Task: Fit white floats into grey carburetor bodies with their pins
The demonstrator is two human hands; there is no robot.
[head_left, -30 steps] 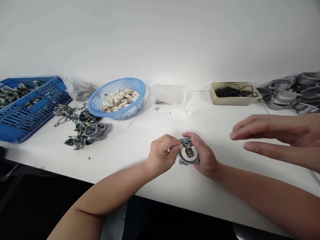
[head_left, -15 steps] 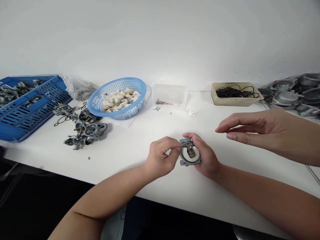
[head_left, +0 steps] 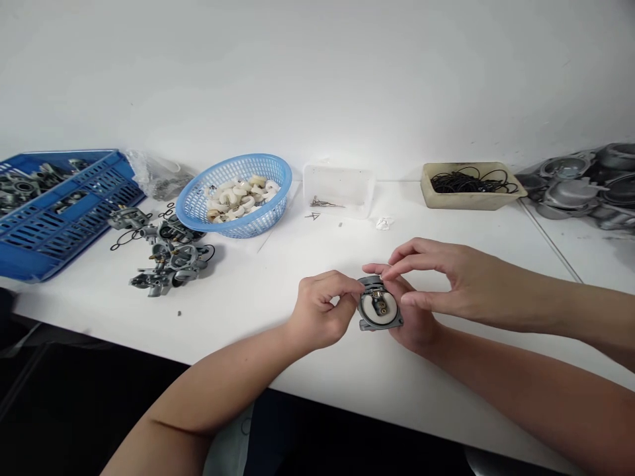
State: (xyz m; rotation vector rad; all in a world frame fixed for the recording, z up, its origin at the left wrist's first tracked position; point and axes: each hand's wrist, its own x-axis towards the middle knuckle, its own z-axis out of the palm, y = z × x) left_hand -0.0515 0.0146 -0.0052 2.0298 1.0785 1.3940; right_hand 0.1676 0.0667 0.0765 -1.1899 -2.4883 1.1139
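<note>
Over the white table (head_left: pixel 233 324), right in front of me, my two hands meet around a carburetor body (head_left: pixel 380 304). My right hand (head_left: pixel 411 320) cups it from underneath, fingers curled up round its rim, while my left hand (head_left: pixel 317 311) presses its fingertips (head_left: pixel 348 284) against the left edge; whether they pinch something small there, I cannot tell. Brass jets (head_left: pixel 380 305) stand in the middle of the body, inside a black ring (head_left: pixel 364 307). A co-worker's hand (head_left: pixel 441 281) reaches in from the right, fingers bent and nearly closed, lying over my right fingers at the body's upper edge. Farther up the table sit a blue crate (head_left: pixel 64 228), a blue basket (head_left: pixel 198 221) of white rings, a clear tub (head_left: pixel 337 173) holding screws, a beige tub (head_left: pixel 471 206) of black O-rings, and loose carburetors (head_left: pixel 169 261) off to my left
</note>
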